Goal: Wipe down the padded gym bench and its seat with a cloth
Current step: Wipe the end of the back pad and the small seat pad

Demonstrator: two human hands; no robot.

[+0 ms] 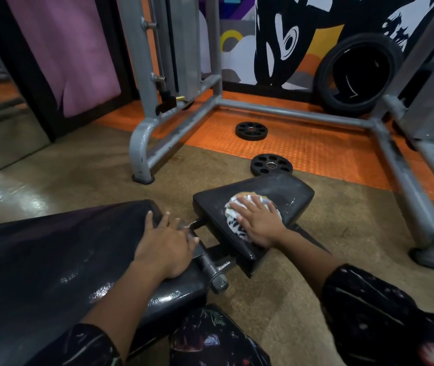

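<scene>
The black padded bench back [52, 260] fills the lower left, and its smaller black seat pad [284, 191] lies beyond a metal hinge at centre. My right hand [259, 223] lies flat with fingers spread on a white patterned cloth [233, 223], pressing it onto the seat pad. Wet streaks shine on the seat around the cloth. My left hand [167, 244] rests flat on the end of the bench back, its fingers reaching over the edge by the hinge.
A grey steel machine frame [289, 110] stands ahead on orange matting. Two black weight plates [251, 130] [271, 165] lie on the floor beyond the seat. A large tyre [355, 72] leans on the painted wall. My patterned trouser legs are at the bottom.
</scene>
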